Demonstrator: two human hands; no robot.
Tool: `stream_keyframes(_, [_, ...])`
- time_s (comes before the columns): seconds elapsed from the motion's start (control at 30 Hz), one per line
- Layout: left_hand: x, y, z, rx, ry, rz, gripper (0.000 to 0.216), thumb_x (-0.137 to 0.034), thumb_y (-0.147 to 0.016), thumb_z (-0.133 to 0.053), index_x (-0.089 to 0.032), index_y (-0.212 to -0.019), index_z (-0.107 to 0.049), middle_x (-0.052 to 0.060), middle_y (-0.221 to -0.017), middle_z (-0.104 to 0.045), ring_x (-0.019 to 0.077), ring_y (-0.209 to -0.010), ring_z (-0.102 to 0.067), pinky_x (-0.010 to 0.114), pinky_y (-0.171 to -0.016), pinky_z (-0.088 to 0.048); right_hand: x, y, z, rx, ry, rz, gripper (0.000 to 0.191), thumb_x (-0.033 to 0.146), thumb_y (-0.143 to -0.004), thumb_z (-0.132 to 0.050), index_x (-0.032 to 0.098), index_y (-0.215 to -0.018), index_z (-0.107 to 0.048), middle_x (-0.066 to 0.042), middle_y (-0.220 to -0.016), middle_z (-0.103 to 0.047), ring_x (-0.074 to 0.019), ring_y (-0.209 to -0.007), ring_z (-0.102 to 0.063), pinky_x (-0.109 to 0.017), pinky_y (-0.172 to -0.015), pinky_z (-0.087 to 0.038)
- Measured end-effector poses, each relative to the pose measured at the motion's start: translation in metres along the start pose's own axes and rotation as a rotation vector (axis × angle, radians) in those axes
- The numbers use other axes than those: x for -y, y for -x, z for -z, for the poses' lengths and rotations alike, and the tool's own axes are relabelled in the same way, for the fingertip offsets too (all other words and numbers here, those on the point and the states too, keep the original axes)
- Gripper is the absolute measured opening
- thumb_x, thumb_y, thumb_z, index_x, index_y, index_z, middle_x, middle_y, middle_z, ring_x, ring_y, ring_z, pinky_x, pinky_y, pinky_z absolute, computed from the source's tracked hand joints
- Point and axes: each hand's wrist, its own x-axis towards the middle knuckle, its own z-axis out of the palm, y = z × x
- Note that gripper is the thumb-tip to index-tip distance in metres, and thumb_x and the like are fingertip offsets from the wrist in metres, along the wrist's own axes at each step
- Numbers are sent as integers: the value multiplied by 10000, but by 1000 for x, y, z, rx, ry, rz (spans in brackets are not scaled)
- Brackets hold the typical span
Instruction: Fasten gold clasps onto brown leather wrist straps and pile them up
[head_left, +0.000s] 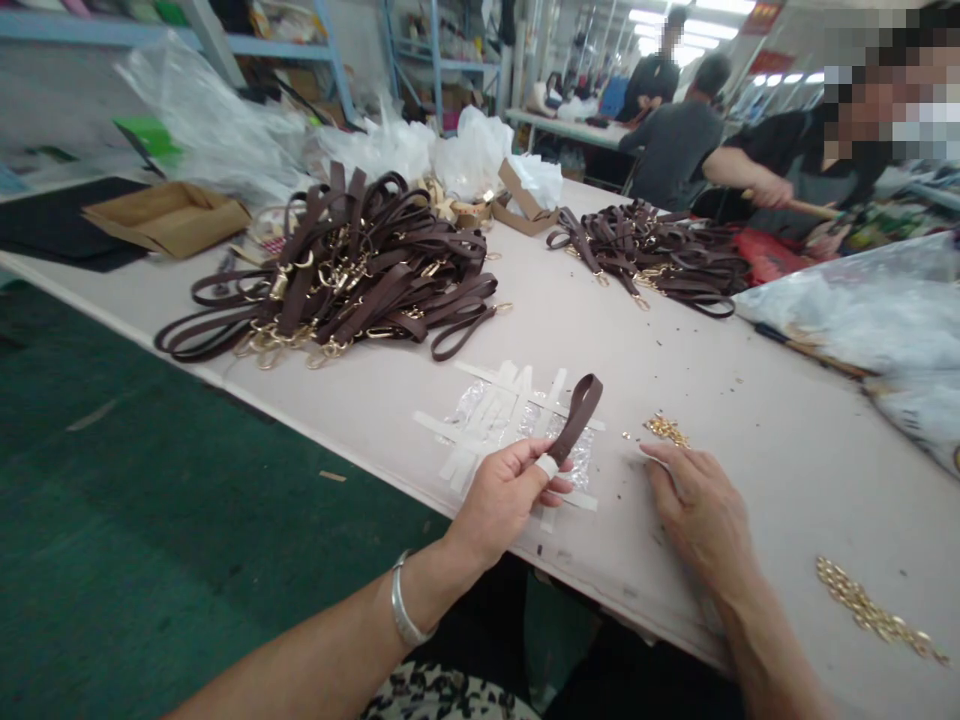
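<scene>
My left hand (510, 492) pinches the lower end of a short dark brown strap loop (579, 412), which stands up and leans to the right over a taped plastic patch (501, 420) on the table. A white tape wrap shows on one finger. My right hand (694, 500) rests palm down on the table just to the right, its fingertips near a small heap of gold rivets (666, 430). Whether it holds anything under the fingers is hidden.
A big pile of brown straps with gold clasps (352, 275) lies at the centre left, and a smaller pile (649, 255) at the back right. Gold clasps (874, 610) lie at the right. A cardboard tray (169, 215), plastic bags (862, 315) and other people at work are behind.
</scene>
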Motion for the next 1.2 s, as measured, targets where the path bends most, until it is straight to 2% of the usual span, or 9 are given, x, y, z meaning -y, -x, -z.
stream_keyframes(0.1, [2, -1, 1, 5, -15, -5, 242, -252, -890, -610, -164, -1088, -719, 74, -1037, -748, 126, -792, -699, 226, -700, -547, 5, -7, -9, 68, 68, 106, 303, 258, -1005, -450, 141, -1191, -658, -118, -1161, -696, -277, -1092, -603, -457, -1005, -474])
stream_keyframes(0.27, [3, 0, 2, 31, 15, 4, 238, -238, -894, -607, -168, -1092, -719, 74, -1039, -748, 137, -822, -713, 234, -721, -552, 8, -13, -27, 78, 99, 78, 357, 261, -1008, -424, 106, -1240, -647, -154, -1235, -675, -303, -1169, -593, -506, -1052, -450])
stream_keyframes(0.33, [2, 1, 1, 41, 24, 20, 240, -238, -892, -613, -166, -1094, -720, 81, -1031, -753, 149, -837, -720, 230, -705, -543, 12, -11, -24, 18, -4, 7, 343, 296, -997, -447, 130, -1179, -686, -141, -1176, -705, -298, -1116, -631, -505, -1029, -474])
stream_keyframes(0.43, [0, 3, -1, 65, 36, 42, 234, -245, -887, -625, -165, -1085, -723, 88, -1035, -758, 167, -869, -728, 223, -689, -525, 32, -5, -9, -59, -303, -286, 276, 398, -936, -584, 203, -1056, -738, -93, -1048, -750, -278, -980, -692, -472, -927, -545])
stream_keyframes(0.57, [-3, 8, -4, 116, 37, 15, 260, -205, -881, -612, -186, -1112, -731, 70, -1026, -765, 168, -888, -721, 219, -701, -505, 72, 2, 11, 5, -792, -600, 284, 456, -827, -736, 216, -978, -745, -54, -859, -757, -227, -777, -708, -379, -750, -595])
stream_keyframes(0.7, [-4, 13, -7, 179, 5, -24, 303, -177, -871, -597, -190, -1139, -739, 49, -966, -768, 163, -855, -692, 218, -691, -493, 95, 6, 12, 57, -997, -678, 256, 436, -786, -783, 216, -913, -758, -37, -807, -748, -200, -733, -695, -336, -722, -593])
stream_keyframes(1.0, [11, 18, -8, 179, -159, -53, 331, -232, -884, -588, -185, -1176, -737, 26, -862, -745, 132, -688, -604, 235, -660, -469, 93, 16, 12, 114, -983, -701, 232, 431, -751, -784, 229, -863, -776, -40, -858, -755, -216, -793, -691, -347, -762, -571])
stream_keyframes(1.07, [12, 21, -9, 205, -198, -90, 343, -224, -895, -571, -198, -1199, -729, 31, -926, -761, 156, -744, -644, 255, -703, -500, 95, 18, 13, 120, -987, -701, 224, 422, -765, -774, 224, -871, -769, -38, -853, -751, -214, -799, -686, -345, -765, -562])
stream_keyframes(1.2, [10, 30, -7, 169, -391, -277, 385, -144, -894, -542, -248, -1217, -724, 19, -1156, -754, 224, -1077, -676, 331, -1004, -487, 104, 21, 18, 67, -1086, -700, 182, 376, -786, -759, 210, -846, -716, -15, -825, -730, -183, -779, -670, -312, -756, -543])
